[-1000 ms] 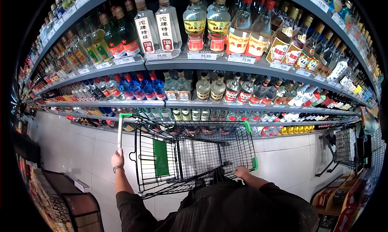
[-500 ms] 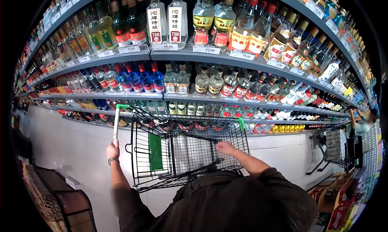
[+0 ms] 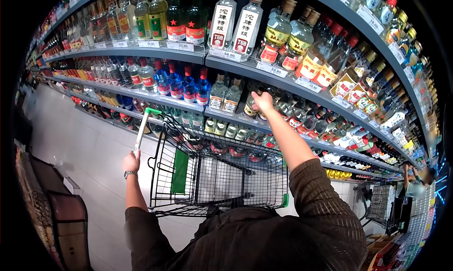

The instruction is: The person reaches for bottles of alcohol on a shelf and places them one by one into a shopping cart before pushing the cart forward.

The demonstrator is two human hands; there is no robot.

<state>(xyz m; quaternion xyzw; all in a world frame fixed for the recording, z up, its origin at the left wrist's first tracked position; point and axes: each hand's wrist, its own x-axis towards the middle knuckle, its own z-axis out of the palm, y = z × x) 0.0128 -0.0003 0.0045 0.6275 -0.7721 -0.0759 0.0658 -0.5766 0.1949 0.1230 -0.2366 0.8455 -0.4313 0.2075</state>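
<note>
The white handle (image 3: pixel 142 133) of a black wire shopping cart (image 3: pixel 222 176) is in my left hand (image 3: pixel 131 161), fingers wrapped around it. A watch (image 3: pixel 130 174) sits on that wrist. My right hand (image 3: pixel 263 102) is stretched forward over the cart to the middle shelf, its thumb and fingers apart. In this view it overlaps the upper part of a clear bottle with a pale label (image 3: pixel 249 109). Clear square-shouldered bottles (image 3: pixel 231 99) stand just left of this hand. The cart basket shows bare wire mesh, with a green panel (image 3: pixel 180 172) at the handle end.
Long shelves of liquor bottles curve across the front, with price tags along the grey shelf edge (image 3: pixel 222 62). Blue bottles (image 3: pixel 189 85) stand left of centre. At the far right are another person (image 3: pixel 417 186) and a second cart (image 3: pixel 379 202). A dark display unit (image 3: pixel 66 209) stands left.
My right hand has moved from above the cart up and forward to the middle-shelf bottles. The view has tilted and turned. My left hand stays on the cart handle.
</note>
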